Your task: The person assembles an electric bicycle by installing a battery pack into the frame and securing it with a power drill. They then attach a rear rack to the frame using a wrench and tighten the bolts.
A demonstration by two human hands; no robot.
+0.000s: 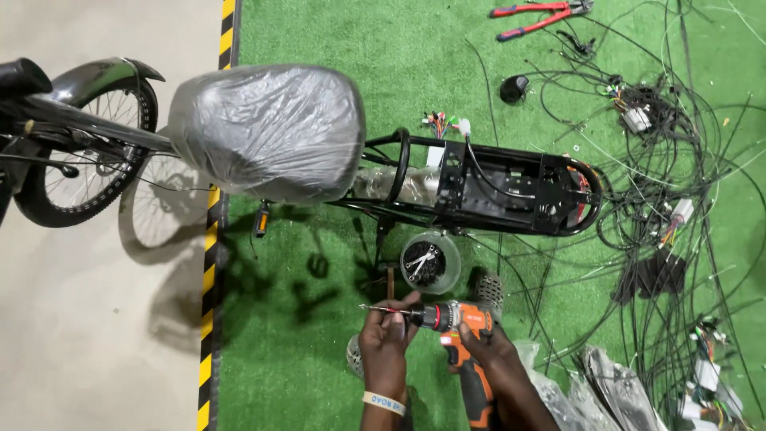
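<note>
Orange drill in right hand lies level, bit pointing left

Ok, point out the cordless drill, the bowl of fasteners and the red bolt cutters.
cordless drill (467, 319), head view, orange body.
bowl of fasteners (431, 263), head view, clear rim.
red bolt cutters (531, 12), head view, upper handle.

Seen from above: right hand grips an orange-and-black cordless drill; left hand pinches its bit. Beyond, a clear round tub of screws beside a bicycle's black metal rear rack.
</note>
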